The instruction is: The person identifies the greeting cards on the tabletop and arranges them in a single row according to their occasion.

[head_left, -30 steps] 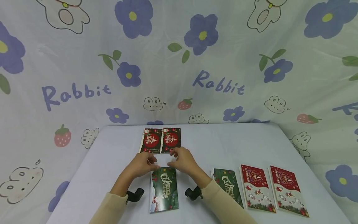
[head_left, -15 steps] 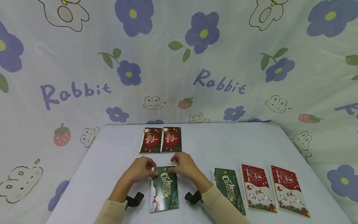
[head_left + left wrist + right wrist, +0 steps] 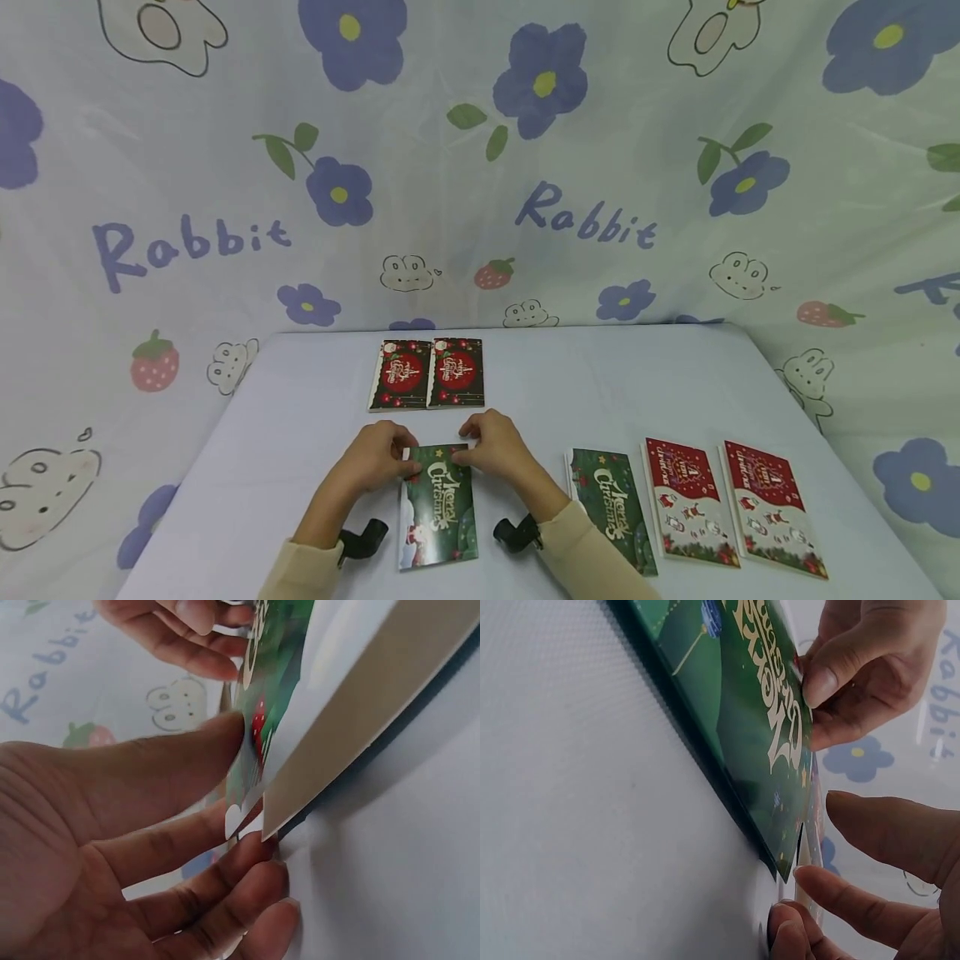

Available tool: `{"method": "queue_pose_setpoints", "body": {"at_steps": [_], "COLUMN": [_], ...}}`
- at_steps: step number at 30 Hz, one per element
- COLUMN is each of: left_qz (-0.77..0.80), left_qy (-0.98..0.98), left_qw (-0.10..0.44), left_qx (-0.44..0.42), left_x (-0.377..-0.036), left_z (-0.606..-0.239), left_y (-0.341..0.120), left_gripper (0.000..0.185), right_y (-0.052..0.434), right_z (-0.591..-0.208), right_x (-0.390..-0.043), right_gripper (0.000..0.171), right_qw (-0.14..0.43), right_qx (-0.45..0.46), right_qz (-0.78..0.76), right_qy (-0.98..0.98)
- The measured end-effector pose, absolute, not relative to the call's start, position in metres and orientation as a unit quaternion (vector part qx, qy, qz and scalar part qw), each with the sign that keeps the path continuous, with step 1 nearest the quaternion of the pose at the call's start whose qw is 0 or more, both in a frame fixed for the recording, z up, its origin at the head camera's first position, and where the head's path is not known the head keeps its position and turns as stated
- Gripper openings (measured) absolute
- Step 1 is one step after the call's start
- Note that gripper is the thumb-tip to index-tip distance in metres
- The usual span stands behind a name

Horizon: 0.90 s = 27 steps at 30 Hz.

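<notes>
The table (image 3: 300,417) under its pale cloth carries everything, and behind it hangs the flowered "Rabbit" backdrop (image 3: 585,221). At the table's far middle two dark cards with red rounds (image 3: 426,373) lie side by side, touching. To my right, near the front edge, a second green card (image 3: 613,508) and two red-and-white cards (image 3: 731,512) sit in a row.

The green Merry Christmas card (image 3: 439,507) I am working on lies straight in front of me, between my forearms, its long axis running away from me toward the dark pair. Both hands sit at its far end, equally near. My left hand (image 3: 377,458) takes the far left corner, thumb on the printed face and fingers curled beneath; the left wrist view shows that corner lifted off the cloth, with the card's white inner leaf showing. My right hand (image 3: 491,446) takes the far right corner. In the right wrist view its thumb hovers over the edge and its fingertips (image 3: 810,879) tuck under, so I take this for a light pinch, though contact at the thumb is hard to make out. The near end rests on the table.
</notes>
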<state>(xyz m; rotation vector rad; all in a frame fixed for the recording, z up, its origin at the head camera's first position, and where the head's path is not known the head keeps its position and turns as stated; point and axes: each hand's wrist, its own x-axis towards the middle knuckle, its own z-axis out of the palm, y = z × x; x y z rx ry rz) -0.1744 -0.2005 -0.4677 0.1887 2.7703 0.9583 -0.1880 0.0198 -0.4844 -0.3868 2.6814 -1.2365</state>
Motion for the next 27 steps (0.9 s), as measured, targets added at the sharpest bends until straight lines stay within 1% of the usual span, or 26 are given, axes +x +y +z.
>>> {"method": "queue_pose_setpoints", "body": {"at_steps": [6,13,18,27], "left_qz": [0.327,0.330,0.341,0.372], "left_qy": [0.939,0.939,0.936,0.925], "left_qw": [0.090,0.071,0.068,0.056], "left_qx": [0.066,0.061,0.059,0.053], "left_x": [-0.1733,-0.1731,-0.1730,-0.1729], "left_z": [-0.4703,-0.4731,-0.4740,-0.4751], "left_y": [-0.2007,-0.2005,-0.2009,-0.1988], "left_gripper": [0.026,0.022,0.020,0.018], "right_y": [0.0192,0.0189,0.0189,0.0208], "right_z": [-0.4854,-0.4866,-0.4884,-0.4895], "right_x": [-0.1866,-0.1863,-0.1866,-0.1870], "right_gripper": [0.027,0.028,0.031,0.030], "right_qw": [0.071,0.069,0.064,0.061], "right_qx": [-0.134,-0.135,-0.136,-0.144], "right_qz": [-0.411,-0.413,-0.412,-0.417], "right_qy": [0.899,0.898,0.899,0.895]}}
